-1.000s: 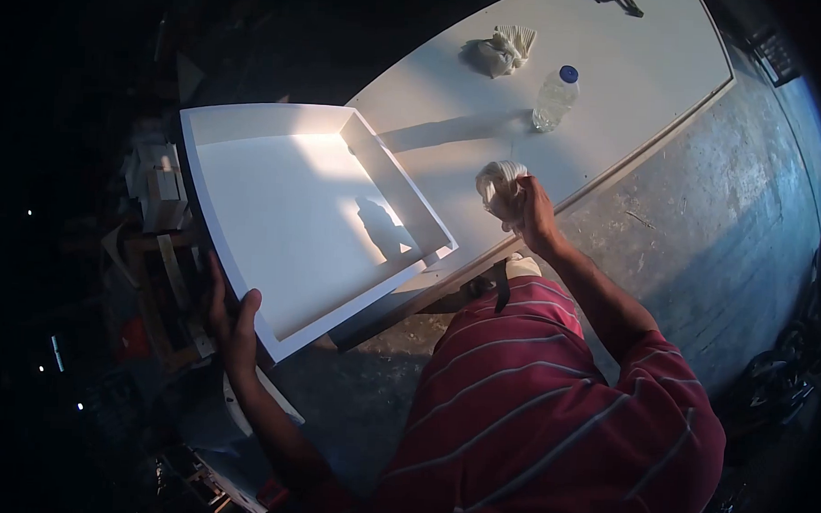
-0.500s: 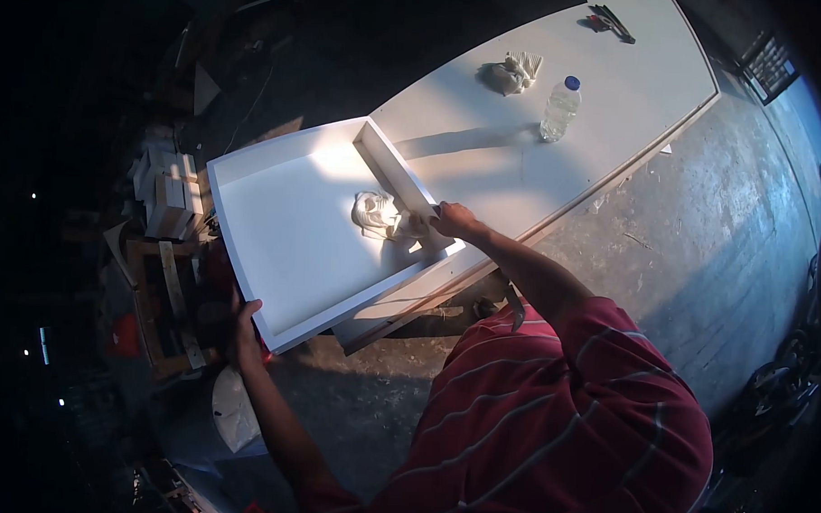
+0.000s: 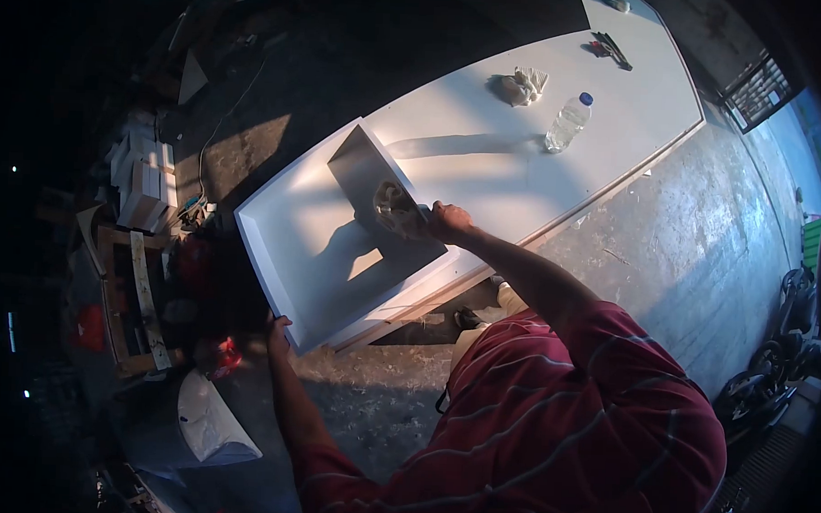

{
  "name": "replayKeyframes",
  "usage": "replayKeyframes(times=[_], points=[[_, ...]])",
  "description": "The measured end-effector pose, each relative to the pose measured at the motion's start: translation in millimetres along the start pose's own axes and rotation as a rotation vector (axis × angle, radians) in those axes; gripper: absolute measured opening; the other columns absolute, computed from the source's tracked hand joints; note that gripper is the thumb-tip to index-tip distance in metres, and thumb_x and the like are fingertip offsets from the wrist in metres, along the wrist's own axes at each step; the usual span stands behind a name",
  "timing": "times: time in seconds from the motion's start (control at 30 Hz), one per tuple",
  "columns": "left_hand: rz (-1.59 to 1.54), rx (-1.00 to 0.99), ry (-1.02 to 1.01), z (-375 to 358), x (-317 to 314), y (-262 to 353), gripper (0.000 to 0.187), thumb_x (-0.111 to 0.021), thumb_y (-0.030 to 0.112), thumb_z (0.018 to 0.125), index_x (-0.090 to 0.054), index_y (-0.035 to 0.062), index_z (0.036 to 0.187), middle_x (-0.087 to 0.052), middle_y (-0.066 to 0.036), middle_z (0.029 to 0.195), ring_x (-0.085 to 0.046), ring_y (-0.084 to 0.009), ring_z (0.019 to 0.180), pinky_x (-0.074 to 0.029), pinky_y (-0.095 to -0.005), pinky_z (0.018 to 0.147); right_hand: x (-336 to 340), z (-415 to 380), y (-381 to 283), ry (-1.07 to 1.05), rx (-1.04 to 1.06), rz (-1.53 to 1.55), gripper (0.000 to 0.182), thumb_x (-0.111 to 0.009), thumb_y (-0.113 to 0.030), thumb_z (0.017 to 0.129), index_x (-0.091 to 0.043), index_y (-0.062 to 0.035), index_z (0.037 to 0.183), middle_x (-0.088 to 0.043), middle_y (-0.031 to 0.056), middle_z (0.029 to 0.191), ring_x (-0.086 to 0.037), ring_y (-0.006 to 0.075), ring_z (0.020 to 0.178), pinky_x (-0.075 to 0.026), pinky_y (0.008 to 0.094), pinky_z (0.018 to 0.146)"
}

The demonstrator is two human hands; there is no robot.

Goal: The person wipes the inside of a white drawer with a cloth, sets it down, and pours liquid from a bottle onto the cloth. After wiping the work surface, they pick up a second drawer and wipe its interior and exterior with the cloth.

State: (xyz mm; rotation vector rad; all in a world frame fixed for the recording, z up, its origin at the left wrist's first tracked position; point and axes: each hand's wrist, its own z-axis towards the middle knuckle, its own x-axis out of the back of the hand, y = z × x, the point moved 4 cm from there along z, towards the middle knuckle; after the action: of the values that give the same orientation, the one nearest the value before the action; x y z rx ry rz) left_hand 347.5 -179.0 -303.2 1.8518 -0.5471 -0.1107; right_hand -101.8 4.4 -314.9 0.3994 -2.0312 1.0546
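Observation:
A white shallow drawer-like box [image 3: 279, 279] is held by both my hands, tilted with its right side raised off the white table [image 3: 485, 191]. My left hand [image 3: 279, 331] grips the near left corner, thumb over the rim. The top edge of the right wall is clasped in my right hand [image 3: 450, 223], fingers closed round it. Inside, a crumpled cloth [image 3: 396, 209] lies against that wall, close to my right hand, and a dark shadow falls across the bottom.
On the table stand a water bottle with a blue cap [image 3: 569, 124] and another crumpled cloth [image 3: 525, 86]; dark tools [image 3: 611, 50] lie farther back. Wooden pieces [image 3: 146, 188] and a wooden frame [image 3: 138, 292] are at the left. A curved white piece [image 3: 210, 419] rests low on the left.
The box has tipped, its right wall rising and its left corner shifting right with my left hand. The cloth inside now appears against the right wall.

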Motion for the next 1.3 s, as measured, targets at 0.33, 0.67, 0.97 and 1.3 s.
replayKeyframes(times=[0.33, 0.67, 0.97, 1.3], points=[[0.061, -0.064, -0.016, 35.7, 21.2, -60.1, 0.047, -0.051, 0.008, 0.058, -0.052, 0.0013, 0.104, -0.054, -0.006, 0.087, -0.049, -0.0191, 0.083, -0.039, -0.0298, 0.078, 36.2, -44.9, 39.4, 0.068, 0.304, 0.159, 0.038, -0.054, -0.033, 0.084, -0.053, -0.0044, 0.109, -0.063, 0.0169, 0.093, -0.062, 0.0314, 0.086, -0.049, 0.0390, 0.076], [0.307, -0.211, 0.492, 35.3, 50.8, -27.1, 0.051, -0.056, 0.023, 0.084, -0.044, 0.0029, 0.130, -0.049, -0.017, 0.123, -0.047, -0.0263, 0.111, -0.034, -0.0344, 0.096, 218.5, -37.1, 267.6, 0.781, -0.074, 0.384, 0.092, -0.081, -0.036, 0.062, -0.030, -0.0052, 0.132, -0.051, 0.0181, 0.119, -0.059, 0.0269, 0.093, -0.050, 0.0366, 0.078], [0.585, -0.563, 0.682, -52.8, -220.5, 109.0, 0.029, -0.051, 0.011, 0.087, -0.056, -0.0024, 0.112, -0.054, -0.018, 0.113, -0.050, -0.0282, 0.108, -0.040, -0.0393, 0.093, 283.5, 39.1, 279.7, 0.549, 0.204, 0.505, 0.058, -0.079, -0.024, 0.066, -0.050, -0.0042, 0.112, -0.062, 0.0122, 0.102, -0.060, 0.0250, 0.097, -0.047, 0.0352, 0.085], [0.598, -0.661, 0.351, -41.8, -477.4, 167.3, 0.018, -0.054, -0.003, 0.076, -0.062, 0.0024, 0.091, -0.050, -0.013, 0.114, -0.050, -0.0273, 0.105, -0.043, -0.0366, 0.085, 418.8, -11.1, 431.2, 0.986, -0.130, 0.217, 0.056, -0.079, -0.024, 0.066, -0.052, -0.0012, 0.109, -0.062, 0.0159, 0.099, -0.061, 0.0290, 0.093, -0.048, 0.0370, 0.081]])
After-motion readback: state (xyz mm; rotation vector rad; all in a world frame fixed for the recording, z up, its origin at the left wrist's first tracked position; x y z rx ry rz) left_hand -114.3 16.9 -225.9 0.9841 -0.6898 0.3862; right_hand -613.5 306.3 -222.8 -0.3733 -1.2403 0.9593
